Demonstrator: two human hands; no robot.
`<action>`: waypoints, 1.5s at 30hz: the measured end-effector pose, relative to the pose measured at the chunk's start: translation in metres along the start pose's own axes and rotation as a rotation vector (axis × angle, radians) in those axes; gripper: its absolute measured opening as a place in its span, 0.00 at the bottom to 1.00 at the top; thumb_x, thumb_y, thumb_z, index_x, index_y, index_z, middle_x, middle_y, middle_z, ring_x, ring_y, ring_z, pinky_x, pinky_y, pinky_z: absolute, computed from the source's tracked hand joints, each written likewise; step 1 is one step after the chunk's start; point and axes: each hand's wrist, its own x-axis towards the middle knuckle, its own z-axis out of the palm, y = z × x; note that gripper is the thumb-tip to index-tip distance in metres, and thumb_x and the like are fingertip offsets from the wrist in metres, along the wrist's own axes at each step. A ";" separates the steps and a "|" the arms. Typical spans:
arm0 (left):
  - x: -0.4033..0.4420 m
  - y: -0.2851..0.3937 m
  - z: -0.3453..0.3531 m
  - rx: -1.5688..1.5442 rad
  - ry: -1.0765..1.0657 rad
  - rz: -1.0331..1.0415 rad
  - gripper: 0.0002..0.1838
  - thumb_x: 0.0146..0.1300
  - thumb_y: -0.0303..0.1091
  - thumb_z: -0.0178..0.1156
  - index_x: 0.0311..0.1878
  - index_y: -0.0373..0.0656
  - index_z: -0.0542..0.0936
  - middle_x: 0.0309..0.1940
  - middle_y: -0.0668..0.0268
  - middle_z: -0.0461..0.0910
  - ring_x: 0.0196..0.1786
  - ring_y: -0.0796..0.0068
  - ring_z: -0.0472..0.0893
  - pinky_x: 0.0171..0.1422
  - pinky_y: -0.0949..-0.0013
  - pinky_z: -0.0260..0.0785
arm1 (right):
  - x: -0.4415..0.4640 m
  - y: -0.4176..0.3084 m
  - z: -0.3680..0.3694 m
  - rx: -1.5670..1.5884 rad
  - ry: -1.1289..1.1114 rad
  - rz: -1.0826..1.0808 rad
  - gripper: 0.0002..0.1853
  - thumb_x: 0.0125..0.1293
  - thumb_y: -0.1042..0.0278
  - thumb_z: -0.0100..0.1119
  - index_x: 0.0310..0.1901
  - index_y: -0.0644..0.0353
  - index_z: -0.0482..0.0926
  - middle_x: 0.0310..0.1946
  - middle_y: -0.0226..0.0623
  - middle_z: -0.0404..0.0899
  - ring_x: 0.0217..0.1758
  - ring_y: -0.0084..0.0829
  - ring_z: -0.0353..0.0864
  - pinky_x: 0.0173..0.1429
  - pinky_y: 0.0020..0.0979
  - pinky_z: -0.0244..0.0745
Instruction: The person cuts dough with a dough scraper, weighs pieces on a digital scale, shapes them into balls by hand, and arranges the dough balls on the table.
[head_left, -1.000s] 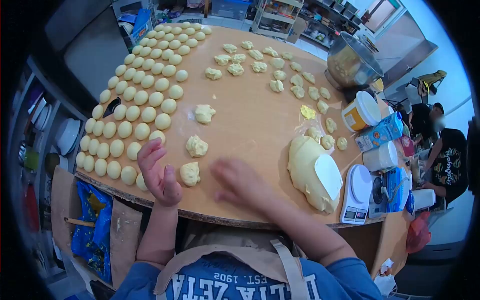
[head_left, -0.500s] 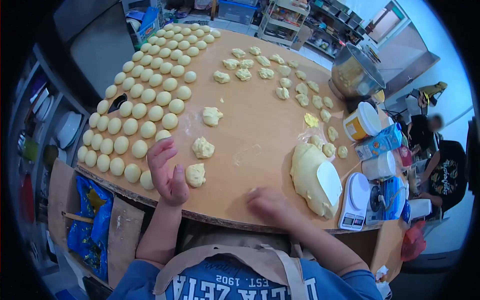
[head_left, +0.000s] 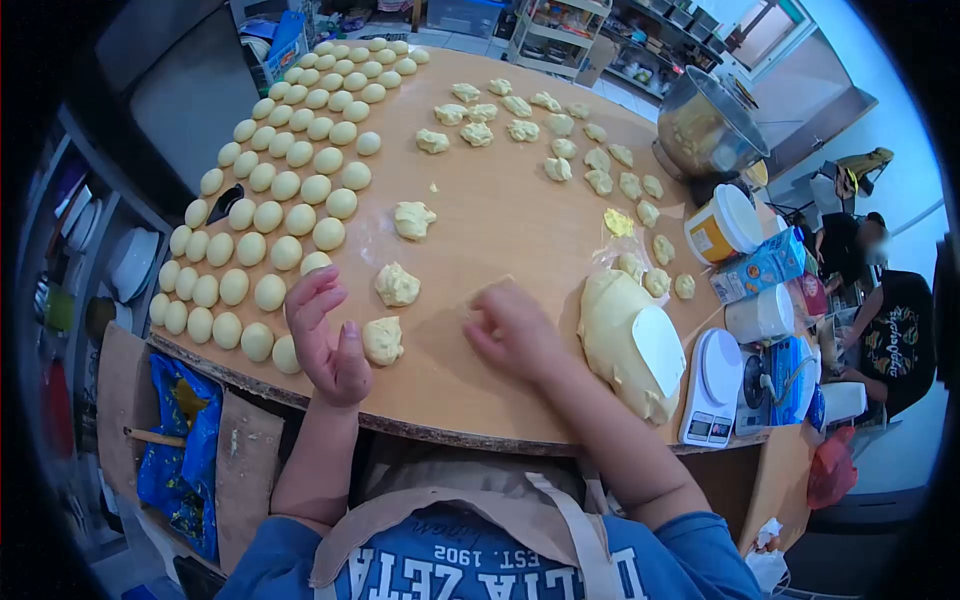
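My left hand (head_left: 328,338) is raised, fingers apart and empty, just left of a rough dough piece (head_left: 383,341) near the table's front edge. Two more rough pieces lie beyond it, one (head_left: 397,285) behind the other (head_left: 413,220). My right hand (head_left: 508,322) is over the middle of the table, its fingers curled; whether anything is under them is hidden. To its right rests a large dough mass (head_left: 607,315) with a white scraper (head_left: 657,350) on it. Rows of smooth dough balls (head_left: 286,185) cover the left side.
Rough dough pieces (head_left: 522,130) lie across the far side. On the right stand a metal mixing bowl (head_left: 708,125), a white tub (head_left: 724,223), a blue carton (head_left: 760,266) and a scale (head_left: 712,385). Two people (head_left: 895,335) are at the far right.
My right hand moved right and toward me from beside the near dough piece, then forward again with curled fingers. My left hand stayed raised. The camera view shifted slightly.
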 end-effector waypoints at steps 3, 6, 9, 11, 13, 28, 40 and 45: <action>0.001 -0.002 -0.003 -0.005 0.012 -0.013 0.21 0.56 0.28 0.47 0.55 0.37 0.70 0.58 0.49 0.67 0.59 0.60 0.67 0.61 0.59 0.62 | -0.014 -0.019 0.014 0.140 -0.062 -0.091 0.13 0.55 0.66 0.68 0.37 0.60 0.75 0.26 0.39 0.72 0.30 0.40 0.74 0.37 0.38 0.71; -0.001 -0.002 -0.002 -0.023 0.018 -0.029 0.21 0.56 0.28 0.47 0.55 0.37 0.70 0.58 0.49 0.67 0.60 0.60 0.67 0.62 0.59 0.61 | -0.039 0.000 -0.014 0.010 -0.146 -0.005 0.13 0.56 0.65 0.68 0.38 0.59 0.75 0.27 0.38 0.74 0.29 0.38 0.75 0.34 0.38 0.71; -0.001 0.000 -0.002 -0.028 -0.013 -0.031 0.21 0.57 0.30 0.48 0.55 0.37 0.70 0.58 0.49 0.67 0.60 0.60 0.67 0.63 0.58 0.60 | -0.001 0.016 -0.006 -0.037 0.084 -0.050 0.13 0.57 0.65 0.68 0.37 0.59 0.75 0.27 0.38 0.73 0.30 0.39 0.75 0.35 0.38 0.71; -0.001 -0.003 -0.002 -0.031 0.016 -0.043 0.20 0.57 0.31 0.48 0.54 0.37 0.70 0.58 0.50 0.67 0.60 0.60 0.67 0.63 0.58 0.60 | 0.005 -0.001 0.006 0.058 -0.005 -0.026 0.13 0.57 0.64 0.68 0.37 0.58 0.75 0.27 0.39 0.73 0.31 0.40 0.74 0.37 0.37 0.71; 0.001 -0.001 -0.002 -0.022 0.018 -0.047 0.20 0.57 0.31 0.48 0.54 0.37 0.70 0.58 0.50 0.67 0.60 0.60 0.67 0.63 0.58 0.61 | -0.015 -0.019 0.015 0.131 -0.129 -0.108 0.13 0.57 0.64 0.68 0.38 0.58 0.75 0.27 0.40 0.73 0.31 0.40 0.74 0.37 0.38 0.70; 0.000 -0.004 -0.002 -0.015 -0.017 -0.049 0.21 0.56 0.29 0.47 0.54 0.37 0.70 0.57 0.50 0.67 0.59 0.61 0.67 0.66 0.57 0.58 | -0.032 -0.012 -0.104 0.132 0.296 0.009 0.34 0.65 0.44 0.56 0.63 0.65 0.67 0.63 0.49 0.68 0.68 0.47 0.65 0.70 0.42 0.59; 0.002 -0.003 -0.001 -0.012 -0.007 -0.054 0.17 0.60 0.29 0.49 0.52 0.34 0.71 0.55 0.49 0.69 0.59 0.58 0.69 0.65 0.56 0.62 | 0.006 0.106 -0.164 -0.225 -0.358 0.534 0.30 0.75 0.46 0.38 0.69 0.60 0.63 0.71 0.43 0.60 0.75 0.40 0.56 0.76 0.38 0.49; 0.003 -0.005 0.000 -0.011 -0.021 -0.042 0.17 0.61 0.30 0.50 0.53 0.35 0.71 0.55 0.49 0.69 0.59 0.57 0.69 0.65 0.56 0.62 | 0.022 0.126 -0.167 -0.314 -0.217 0.521 0.29 0.74 0.46 0.39 0.68 0.58 0.65 0.69 0.44 0.62 0.74 0.42 0.58 0.76 0.38 0.50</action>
